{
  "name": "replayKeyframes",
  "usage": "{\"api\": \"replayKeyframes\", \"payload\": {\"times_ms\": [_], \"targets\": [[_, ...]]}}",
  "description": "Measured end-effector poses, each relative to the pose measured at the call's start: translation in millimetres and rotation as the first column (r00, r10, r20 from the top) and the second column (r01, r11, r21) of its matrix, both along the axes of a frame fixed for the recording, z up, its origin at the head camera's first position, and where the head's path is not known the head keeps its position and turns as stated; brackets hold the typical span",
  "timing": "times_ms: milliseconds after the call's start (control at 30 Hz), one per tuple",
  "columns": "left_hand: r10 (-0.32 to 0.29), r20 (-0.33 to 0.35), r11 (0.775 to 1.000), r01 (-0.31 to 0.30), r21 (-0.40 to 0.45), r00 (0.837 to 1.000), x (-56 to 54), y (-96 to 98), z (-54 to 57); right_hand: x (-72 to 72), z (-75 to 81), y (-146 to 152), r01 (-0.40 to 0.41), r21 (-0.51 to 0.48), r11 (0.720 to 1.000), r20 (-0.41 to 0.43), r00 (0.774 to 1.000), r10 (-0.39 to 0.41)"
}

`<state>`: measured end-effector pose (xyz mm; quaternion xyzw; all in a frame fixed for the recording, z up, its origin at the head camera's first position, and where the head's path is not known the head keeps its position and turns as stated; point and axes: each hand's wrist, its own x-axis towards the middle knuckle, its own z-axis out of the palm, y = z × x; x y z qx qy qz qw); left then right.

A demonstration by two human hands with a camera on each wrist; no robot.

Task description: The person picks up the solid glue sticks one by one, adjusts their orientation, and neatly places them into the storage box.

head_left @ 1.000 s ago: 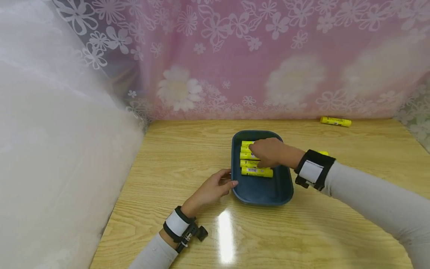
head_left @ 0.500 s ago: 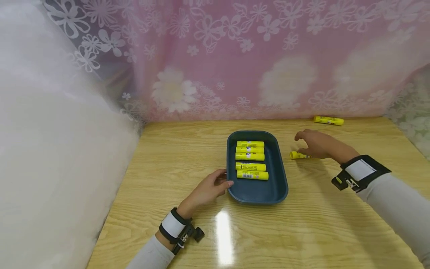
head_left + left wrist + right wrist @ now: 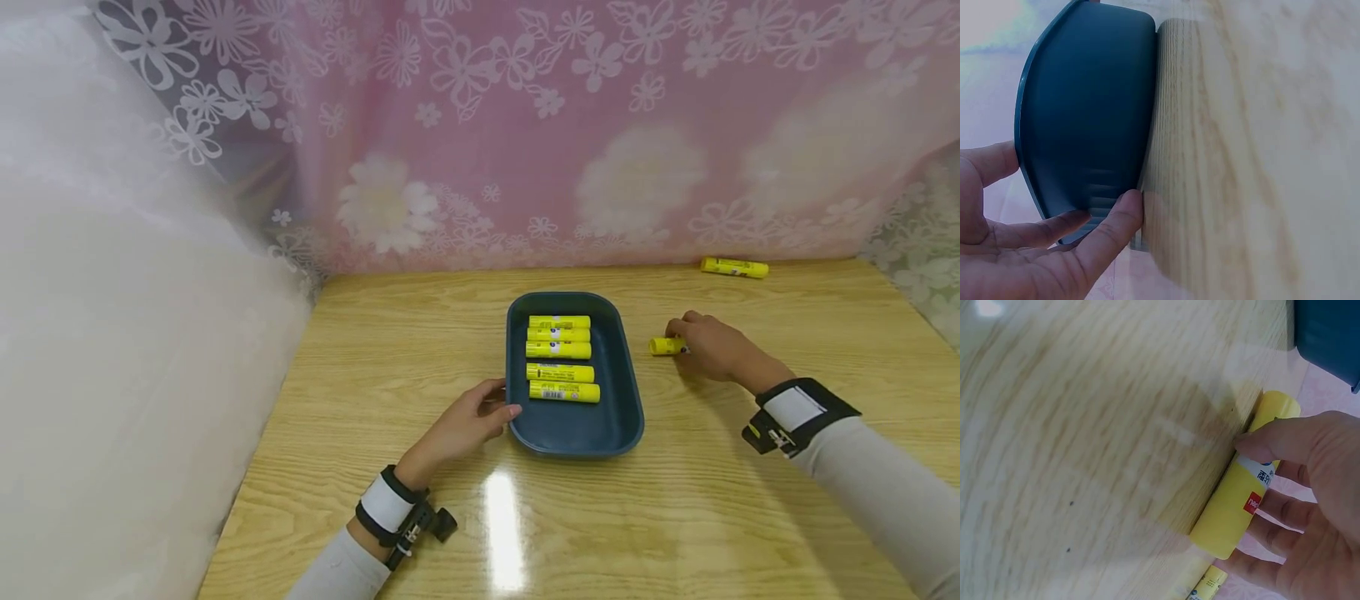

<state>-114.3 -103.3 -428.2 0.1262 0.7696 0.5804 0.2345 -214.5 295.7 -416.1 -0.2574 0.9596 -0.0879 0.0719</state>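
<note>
My right hand (image 3: 716,348) pinches a yellow glue stick (image 3: 1235,494) lying on the table right of the tray. The thumb lies along one side and the fingers along the other; in the head view only the near end shows. At the left side of the dark blue plastic tray (image 3: 577,432), my left hand (image 3: 467,419) holds its edge. In the left wrist view the thumb sits at the tray's rim and the fingertips (image 3: 1129,203) press the outer wall near the base. Several yellow glue sticks (image 3: 558,349) lie in a column inside the tray.
Another yellow glue stick (image 3: 734,267) lies at the table's back edge, close to the pink floral curtain (image 3: 480,142). A whitish sheet (image 3: 150,333) hangs along the left side. The wooden table (image 3: 360,350) reflects a bright light strip near the front.
My right hand has left the tray, moved right, and closed its fingers on the glue stick on the table. My left hand stays at the tray's edge.
</note>
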Motion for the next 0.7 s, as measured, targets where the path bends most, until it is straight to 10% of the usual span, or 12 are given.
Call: {"api": "replayKeyframes", "payload": {"times_ms": [367,700], "targets": [[0.002,0.02,1.0,-0.003,0.012,1.0,-1.4,0.9,-3.6,3.0,8.6,-4.7,-0.013,0.099,0.995,-0.04,0.999,0.017],[0.009,0.013,1.0,-0.009,0.009,1.0,-1.6,0.1,-3.6,12.9,63.2,-49.8,-0.132,0.059,0.99,-0.08,0.987,0.136]]}}
